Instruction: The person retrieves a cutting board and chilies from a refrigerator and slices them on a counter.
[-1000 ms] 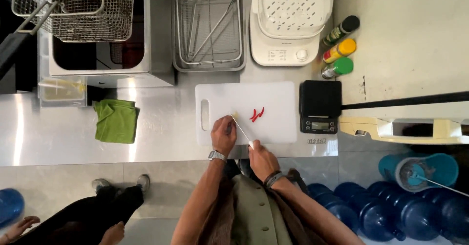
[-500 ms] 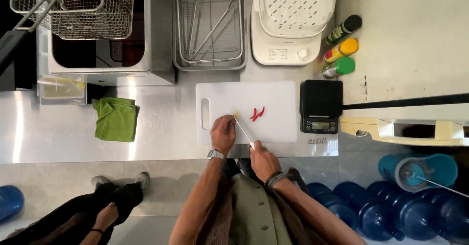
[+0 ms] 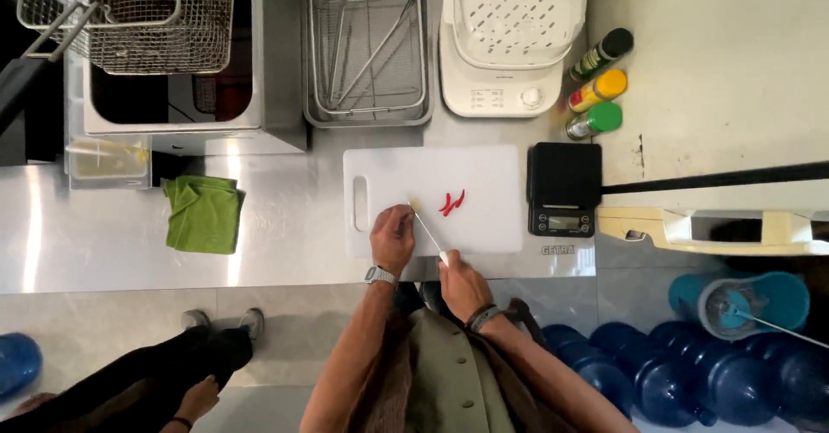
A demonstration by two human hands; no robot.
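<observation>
At the far left of the steel counter (image 3: 285,226) a wire fryer basket (image 3: 138,14) sits over a fryer well, and below it a folded green cloth (image 3: 205,214) lies flat on the metal, well apart from the work. Lower left, another person's dark-clad legs and a hand (image 3: 200,396) show on the floor. Toward the middle, a white cutting board (image 3: 484,226) lies on the counter below a wire rack tray (image 3: 367,44). The left hand (image 3: 392,236), a watch on its wrist, rests on the board with its grip curled down around a small pale piece (image 3: 415,202) at its fingertips; how tightly it pinches cannot be told. Just right of it, the right hand (image 3: 461,283) has its grip closed around the handle of a knife (image 3: 427,228), the blade slanting up to that piece. Two red chilies (image 3: 451,202) lie near the blade tip, on the board. Further right stand a white steamer (image 3: 511,36), a black kitchen scale (image 3: 563,187), three bottles (image 3: 596,83), and blue water jugs (image 3: 691,372) below.
</observation>
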